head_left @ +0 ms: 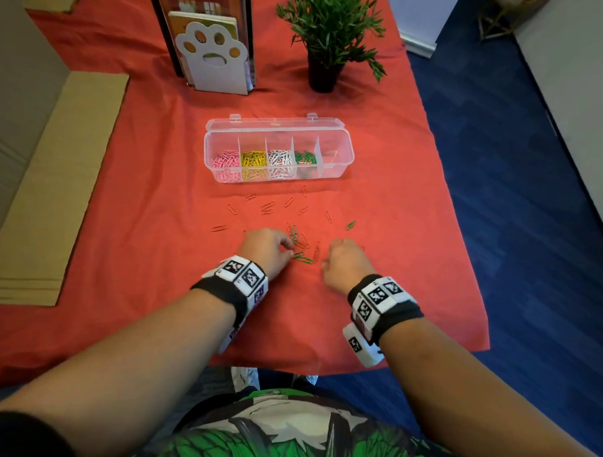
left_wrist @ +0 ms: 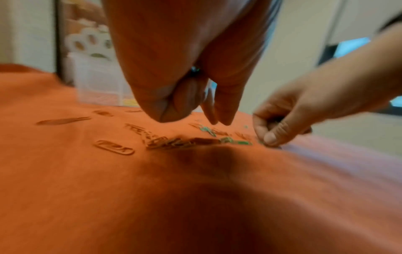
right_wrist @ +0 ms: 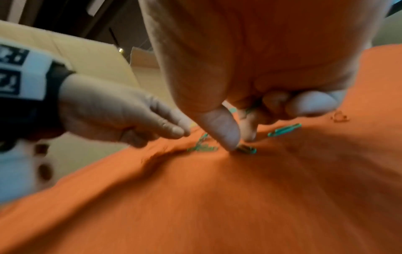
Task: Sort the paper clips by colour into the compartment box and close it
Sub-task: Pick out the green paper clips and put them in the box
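A clear compartment box (head_left: 346, 148) stands open on the red cloth, with pink, yellow, white and green clips in separate cells. In front of it lie scattered red paper clips (head_left: 267, 208) and a few green paper clips (head_left: 303, 259), one green clip (head_left: 350, 225) apart at the right. My left hand (head_left: 290, 247) is curled, its fingertips at the green cluster; a small teal glint (left_wrist: 194, 70) shows in its palm. My right hand (head_left: 331, 253) is a loose fist just right of that cluster. In the right wrist view its thumb (right_wrist: 226, 135) presses a green clip (right_wrist: 246, 149), and teal shows between its curled fingers.
A white paw-shaped bookend (head_left: 215, 57) with books and a potted plant (head_left: 324, 39) stand behind the box. Flat cardboard sheets (head_left: 52, 189) lie at the left. The table's right edge drops to blue carpet (head_left: 518, 220).
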Available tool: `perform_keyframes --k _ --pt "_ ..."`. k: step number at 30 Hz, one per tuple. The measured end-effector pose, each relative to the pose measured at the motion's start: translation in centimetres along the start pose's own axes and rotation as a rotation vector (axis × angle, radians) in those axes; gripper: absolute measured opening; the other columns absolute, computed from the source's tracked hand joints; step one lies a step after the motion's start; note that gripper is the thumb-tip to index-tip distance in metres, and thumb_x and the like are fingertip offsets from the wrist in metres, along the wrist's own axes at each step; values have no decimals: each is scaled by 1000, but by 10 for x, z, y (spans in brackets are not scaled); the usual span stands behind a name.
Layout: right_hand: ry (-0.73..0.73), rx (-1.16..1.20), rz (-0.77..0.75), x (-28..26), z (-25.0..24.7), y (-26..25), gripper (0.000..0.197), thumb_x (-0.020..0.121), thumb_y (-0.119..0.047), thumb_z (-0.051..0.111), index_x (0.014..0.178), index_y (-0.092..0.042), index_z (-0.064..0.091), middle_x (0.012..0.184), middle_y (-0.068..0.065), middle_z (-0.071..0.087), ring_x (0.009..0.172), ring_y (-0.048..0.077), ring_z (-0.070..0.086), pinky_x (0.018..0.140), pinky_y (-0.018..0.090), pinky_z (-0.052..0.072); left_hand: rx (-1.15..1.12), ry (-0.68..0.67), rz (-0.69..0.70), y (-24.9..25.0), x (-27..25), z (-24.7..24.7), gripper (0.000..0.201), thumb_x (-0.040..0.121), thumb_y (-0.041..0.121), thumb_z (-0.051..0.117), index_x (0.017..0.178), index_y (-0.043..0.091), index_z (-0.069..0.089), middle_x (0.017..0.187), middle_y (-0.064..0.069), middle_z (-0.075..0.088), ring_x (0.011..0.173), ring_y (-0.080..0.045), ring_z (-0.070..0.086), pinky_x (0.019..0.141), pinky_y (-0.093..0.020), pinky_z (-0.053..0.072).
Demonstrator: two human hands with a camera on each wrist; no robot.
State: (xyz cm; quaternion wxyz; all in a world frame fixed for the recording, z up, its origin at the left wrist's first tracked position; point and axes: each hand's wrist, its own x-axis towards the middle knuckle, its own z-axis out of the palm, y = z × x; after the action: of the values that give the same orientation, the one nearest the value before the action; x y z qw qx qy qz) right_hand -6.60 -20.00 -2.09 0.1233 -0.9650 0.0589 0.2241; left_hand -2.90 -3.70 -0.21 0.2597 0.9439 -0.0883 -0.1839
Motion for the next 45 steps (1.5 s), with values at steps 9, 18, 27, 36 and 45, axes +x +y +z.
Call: perform_keyframes --k 9,18,27,36,45 --pt "56 153 -182 0 -8 -2 15 78 -10 61 90 0 63 91 22 63 88 33 62 72 34 49 152 -47 74 2 2 14 19 86 23 55 97 12 65 103 -16 63 98 -33 58 85 -33 42" --pt "-232 1727 203 3 -56 36 26 85 -22 34 62 -15 46 60 3 49 43 11 39 41 18 34 -1423 -293 -406 8 5 -17 13 64 15 35 60 13 47 50 0 42 48 -17 35 44 -15 31" --pt "108 330 147 45 -53 45 12 84 -18 51 93 -14 58 93 8 65 90 25 61 79 29 45 -546 3 -380 8 22 -8 18 79 29 66 65 18 62 58 -1 55 53 -18 51 50 -22 39" --pt "110 -58 -1 42 -33 36 23 89 -9 40 112 -3 43 118 20 51 106 37 58 82 40 46 106 61 -128 11 21 10 25 82 29 61 100 14 67 106 -14 65 101 -32 59 86 -36 49" --pt "-82 -37 -13 42 -38 34 34 88 -16 42 118 1 42 125 23 49 114 38 52 94 40 43 119 -13 -118 16 22 13 15 81 17 53 85 11 66 94 -13 67 92 -32 62 78 -35 49"
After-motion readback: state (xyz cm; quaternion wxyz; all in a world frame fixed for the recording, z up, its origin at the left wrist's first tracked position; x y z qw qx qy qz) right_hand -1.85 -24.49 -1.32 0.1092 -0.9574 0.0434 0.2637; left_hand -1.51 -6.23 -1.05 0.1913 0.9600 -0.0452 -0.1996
